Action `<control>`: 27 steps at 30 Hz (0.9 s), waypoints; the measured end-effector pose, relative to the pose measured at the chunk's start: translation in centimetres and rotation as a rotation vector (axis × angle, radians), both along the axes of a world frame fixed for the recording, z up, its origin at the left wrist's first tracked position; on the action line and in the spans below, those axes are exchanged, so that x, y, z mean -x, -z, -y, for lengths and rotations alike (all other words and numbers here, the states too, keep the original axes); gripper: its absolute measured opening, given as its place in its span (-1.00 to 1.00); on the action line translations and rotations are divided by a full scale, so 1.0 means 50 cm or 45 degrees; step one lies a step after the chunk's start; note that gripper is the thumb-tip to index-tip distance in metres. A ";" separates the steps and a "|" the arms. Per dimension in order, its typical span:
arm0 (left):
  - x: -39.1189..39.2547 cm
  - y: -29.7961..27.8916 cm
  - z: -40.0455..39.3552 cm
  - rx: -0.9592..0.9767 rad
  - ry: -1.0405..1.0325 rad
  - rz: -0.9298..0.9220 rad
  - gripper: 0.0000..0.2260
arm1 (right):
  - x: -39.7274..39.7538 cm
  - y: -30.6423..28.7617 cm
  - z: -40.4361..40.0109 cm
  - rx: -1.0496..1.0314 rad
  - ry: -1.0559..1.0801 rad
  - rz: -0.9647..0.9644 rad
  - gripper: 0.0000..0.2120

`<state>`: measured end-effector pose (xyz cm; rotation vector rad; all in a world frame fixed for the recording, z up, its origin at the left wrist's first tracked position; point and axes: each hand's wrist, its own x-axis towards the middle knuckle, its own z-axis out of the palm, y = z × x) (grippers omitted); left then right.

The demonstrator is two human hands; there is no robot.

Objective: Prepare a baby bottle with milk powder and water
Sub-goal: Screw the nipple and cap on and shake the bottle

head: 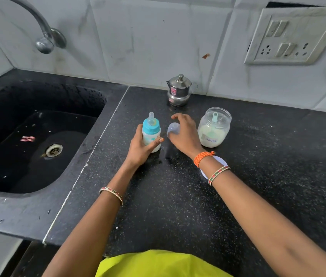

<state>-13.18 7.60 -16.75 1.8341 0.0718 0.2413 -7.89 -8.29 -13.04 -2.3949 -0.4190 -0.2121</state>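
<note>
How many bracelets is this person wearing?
3: a beaded bangle on the left wrist, an orange woven band and a beaded bangle on the right. Undersides are hidden.

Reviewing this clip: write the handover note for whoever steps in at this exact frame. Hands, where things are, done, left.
Left hand grips the baby bottle, upright on the counter, teat and blue collar on.
Right hand holds the clear dome cap just right of the bottle.
Powder jar stands open, scoop inside; its white lid lies under the right wrist. Steel pot stands at the wall, lidded.
Done: cap off.
Left: unscrew collar, add powder and water, close. Bottle contents unclear.
</note>
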 end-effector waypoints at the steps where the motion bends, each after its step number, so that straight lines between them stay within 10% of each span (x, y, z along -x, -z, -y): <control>1: -0.001 0.002 -0.001 0.005 0.002 -0.002 -0.58 | -0.001 0.005 -0.002 0.059 -0.008 -0.036 -0.57; 6: 0.002 0.006 -0.003 0.024 0.038 -0.026 -0.49 | 0.005 -0.002 -0.009 0.020 0.040 0.022 -0.58; 13: 0.003 0.006 0.001 0.021 0.045 -0.026 -0.47 | 0.041 -0.131 -0.059 -0.688 0.031 0.587 -0.70; 27: 0.000 0.014 -0.003 -0.018 0.014 0.029 -0.50 | 0.069 -0.081 -0.103 -0.265 -0.117 0.414 -0.76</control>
